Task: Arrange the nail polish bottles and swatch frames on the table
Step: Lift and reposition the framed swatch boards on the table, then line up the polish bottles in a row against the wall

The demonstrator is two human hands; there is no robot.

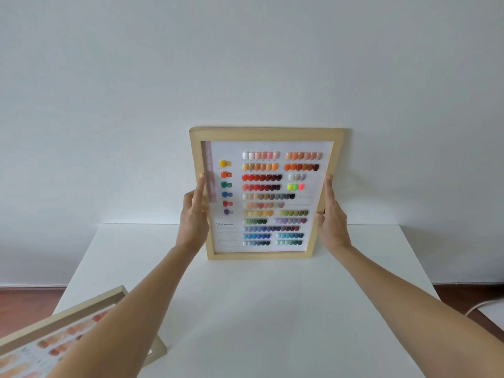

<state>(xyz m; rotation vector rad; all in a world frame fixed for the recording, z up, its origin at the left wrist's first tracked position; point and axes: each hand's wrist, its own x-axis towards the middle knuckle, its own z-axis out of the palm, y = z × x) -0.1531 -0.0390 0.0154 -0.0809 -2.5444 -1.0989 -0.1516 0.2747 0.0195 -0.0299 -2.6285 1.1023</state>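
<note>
Two hands pinch one swatch frame [266, 193] by its side rails: left hand [193, 216] w/ fingers stretched flat up the left rail and thumb on the front, right hand [331, 214] pressed the same way on the right rail, both gripping the frame upright near the far edge of the white table [245, 309], top edge at or against the wall [245, 64] (can't tell if it touches). Its bottom rail sits on or just above the tabletop. Main risk, as I judge it: if let go while leaning too steeply, the foot could slide toward the near side on the smooth top and the frame drop flat; too upright and it tips forward. A second frame [68, 334] of peach/nude swatches lies nearer the camera and left of the held frame, overhanging the table's corner, where a left forearm could knock it off. No bottles in view. Writing: "128" reads on the held frame's lower left; other print too blurred
</note>
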